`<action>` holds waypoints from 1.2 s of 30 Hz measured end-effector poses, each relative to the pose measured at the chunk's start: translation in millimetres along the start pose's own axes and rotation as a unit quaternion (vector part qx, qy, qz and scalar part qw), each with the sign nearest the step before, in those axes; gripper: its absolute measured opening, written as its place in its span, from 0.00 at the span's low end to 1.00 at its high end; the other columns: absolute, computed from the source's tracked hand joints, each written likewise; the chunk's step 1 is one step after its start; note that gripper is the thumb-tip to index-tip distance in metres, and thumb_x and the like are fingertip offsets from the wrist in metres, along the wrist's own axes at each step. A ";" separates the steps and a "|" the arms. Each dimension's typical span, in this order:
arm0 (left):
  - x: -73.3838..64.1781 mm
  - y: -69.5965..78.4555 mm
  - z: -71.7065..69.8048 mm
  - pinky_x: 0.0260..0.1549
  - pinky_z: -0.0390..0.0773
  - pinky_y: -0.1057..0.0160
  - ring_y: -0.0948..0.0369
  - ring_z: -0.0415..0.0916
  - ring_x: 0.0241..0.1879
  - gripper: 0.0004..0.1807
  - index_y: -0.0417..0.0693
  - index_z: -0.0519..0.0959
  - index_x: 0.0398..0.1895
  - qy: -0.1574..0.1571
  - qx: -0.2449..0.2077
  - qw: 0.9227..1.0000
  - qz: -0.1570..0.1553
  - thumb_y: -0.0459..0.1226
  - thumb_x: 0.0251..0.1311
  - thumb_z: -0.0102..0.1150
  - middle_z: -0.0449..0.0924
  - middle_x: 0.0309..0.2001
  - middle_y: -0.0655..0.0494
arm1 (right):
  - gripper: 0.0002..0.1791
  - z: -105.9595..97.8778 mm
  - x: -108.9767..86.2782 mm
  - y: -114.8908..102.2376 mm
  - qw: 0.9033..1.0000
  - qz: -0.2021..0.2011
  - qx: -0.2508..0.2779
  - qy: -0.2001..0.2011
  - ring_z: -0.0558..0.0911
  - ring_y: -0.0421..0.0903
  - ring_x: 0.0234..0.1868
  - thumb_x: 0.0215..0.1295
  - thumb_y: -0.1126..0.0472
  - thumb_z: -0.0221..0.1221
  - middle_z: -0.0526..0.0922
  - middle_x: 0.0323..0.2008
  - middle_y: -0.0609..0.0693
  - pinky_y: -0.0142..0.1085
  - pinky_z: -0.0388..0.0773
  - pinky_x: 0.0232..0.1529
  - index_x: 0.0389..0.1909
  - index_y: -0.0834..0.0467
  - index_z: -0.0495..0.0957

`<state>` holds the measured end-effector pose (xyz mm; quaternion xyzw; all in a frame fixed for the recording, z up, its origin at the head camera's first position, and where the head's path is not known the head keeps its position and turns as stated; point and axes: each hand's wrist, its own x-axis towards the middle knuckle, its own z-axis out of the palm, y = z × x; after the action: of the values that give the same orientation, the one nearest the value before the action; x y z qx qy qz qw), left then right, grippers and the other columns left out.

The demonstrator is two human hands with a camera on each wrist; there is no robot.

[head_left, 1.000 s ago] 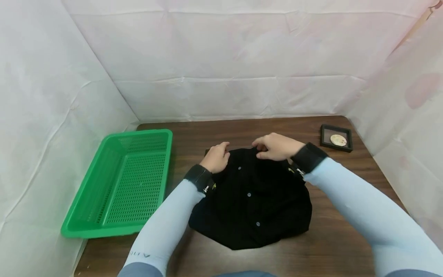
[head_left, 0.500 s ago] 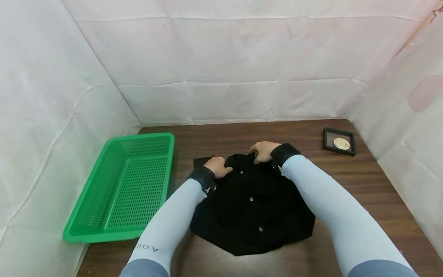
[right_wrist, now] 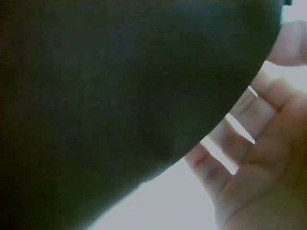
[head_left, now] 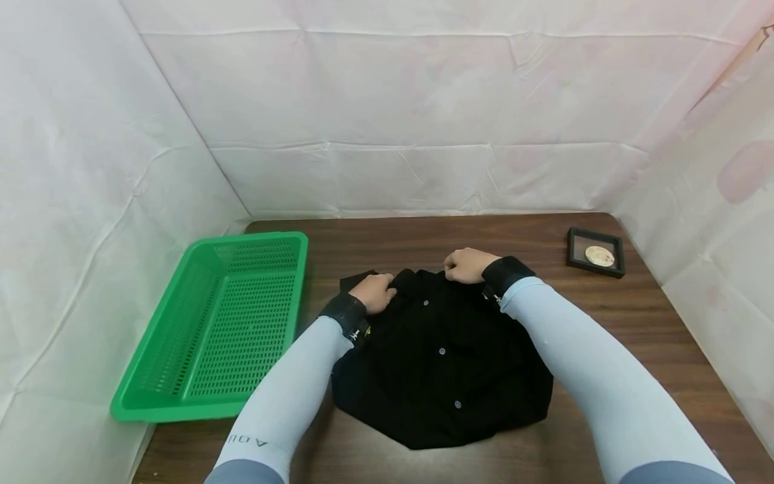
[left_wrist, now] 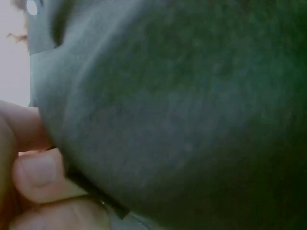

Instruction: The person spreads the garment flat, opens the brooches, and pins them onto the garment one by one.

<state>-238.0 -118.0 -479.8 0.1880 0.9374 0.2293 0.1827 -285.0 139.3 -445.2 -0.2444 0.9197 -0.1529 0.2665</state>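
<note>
A black button-up shirt (head_left: 447, 363) lies folded on the table, its row of buttons facing up and its collar at the far side. My left hand (head_left: 373, 293) grips the shirt near the left end of the collar. In the left wrist view the fingers (left_wrist: 41, 170) curl at the edge of the dark cloth. At the collar's right side, my right hand (head_left: 468, 265) holds the far edge. The right wrist view shows its fingers (right_wrist: 240, 136) passing behind the cloth, which hides their tips.
A green plastic basket (head_left: 300, 296) stands left of the shirt. At the back right is a small black-framed tray (head_left: 595, 267) with a round pale disc (head_left: 600, 255) in it. White sheeting (head_left: 387, 181) closes off the back and sides of the brown wooden table (head_left: 580, 444).
Both hands have come down onto the shirt's collar area and taken hold of it. Cloth now sticks out beyond the left hand. Within the last half second the hands have shifted only slightly.
</note>
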 end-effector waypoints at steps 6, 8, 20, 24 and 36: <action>-5.0 10.3 -21.4 0.32 0.73 0.59 0.58 0.73 0.29 0.10 0.44 0.73 0.44 0.043 0.011 0.999 0.012 0.40 0.74 0.43 0.75 0.31 0.52 | 0.08 -10.7 -7.3 0.3 0.998 -0.022 0.027 0.044 0.69 0.45 0.25 0.74 0.59 0.46 0.71 0.27 0.49 0.40 0.65 0.34 0.37 0.56 0.72; -7.5 14.3 -29.5 0.32 0.73 0.59 0.58 0.73 0.29 0.11 0.44 0.74 0.44 0.066 0.013 0.998 0.014 0.40 0.74 0.43 0.76 0.31 0.53 | 0.07 -15.6 -11.8 -1.8 0.998 -0.029 0.030 0.056 0.71 0.46 0.27 0.74 0.60 0.47 0.74 0.30 0.50 0.41 0.66 0.34 0.41 0.56 0.73; -27.5 33.5 -33.0 0.47 0.75 0.55 0.54 0.75 0.47 0.21 0.44 0.69 0.62 0.137 0.010 0.991 -0.004 0.42 0.70 0.51 0.72 0.56 0.48 | 0.13 -6.1 -56.0 -26.4 0.985 -0.104 -0.055 0.130 0.77 0.49 0.47 0.68 0.60 0.58 0.77 0.47 0.53 0.44 0.75 0.48 0.51 0.59 0.77; -47.3 53.2 -20.9 0.40 0.77 0.59 0.59 0.76 0.38 0.14 0.48 0.75 0.53 0.138 0.037 0.989 0.040 0.43 0.68 0.54 0.75 0.47 0.53 | 0.03 14.7 -94.5 -45.5 0.973 -0.183 -0.099 0.101 0.74 0.37 0.30 0.63 0.58 0.63 0.74 0.31 0.42 0.34 0.75 0.33 0.33 0.50 0.77; -82.5 65.6 14.9 0.24 0.70 0.69 0.68 0.67 0.23 0.06 0.55 0.76 0.29 0.118 0.068 0.977 0.162 0.39 0.66 0.57 0.70 0.26 0.65 | 0.45 123.5 -155.7 -77.1 0.882 -0.333 -0.311 0.121 0.71 0.42 0.44 0.46 0.28 0.64 0.72 0.52 0.48 0.34 0.72 0.40 0.61 0.51 0.69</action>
<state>-142.9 -94.6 -438.2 0.3208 0.9228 0.2124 0.0177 -71.9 139.0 -449.0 -0.5862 0.8095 0.0326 -0.0028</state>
